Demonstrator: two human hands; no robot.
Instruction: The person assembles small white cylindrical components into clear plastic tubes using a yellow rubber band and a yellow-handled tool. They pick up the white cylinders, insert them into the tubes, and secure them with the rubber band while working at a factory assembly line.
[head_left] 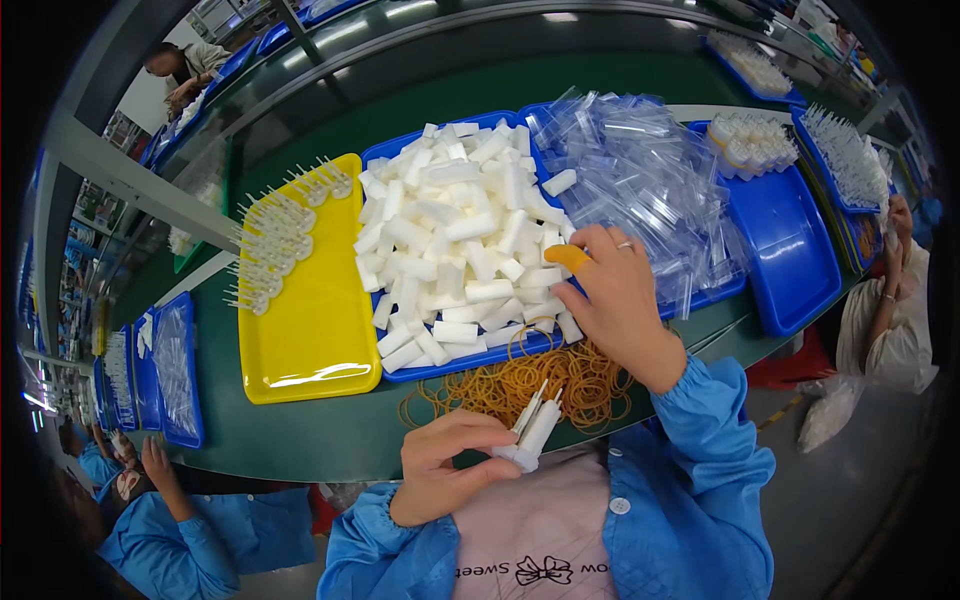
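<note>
My left hand (452, 462) grips a white plastic piece (520, 457) with a round base and thin prongs pointing up, low in front of my chest. A white foam block (541, 424) stands against its prongs. My right hand (615, 295) reaches over the right edge of a heap of white foam blocks (450, 220), thumb and forefinger apart, a yellow cover on one finger. I see nothing held between those fingers. Below that heap, next to both hands, lies a tangle of tan rubber bands (470, 397); a few loops rest on the nearest foam blocks.
On the left, a yellow tray (310, 350) holds rows of white pronged pieces (270, 250). Clear plastic sleeves (640, 190) fill a blue tray to the right. Farther right is another blue tray (790, 250) with a finished-looking white cluster (750, 143). Other people work on both sides.
</note>
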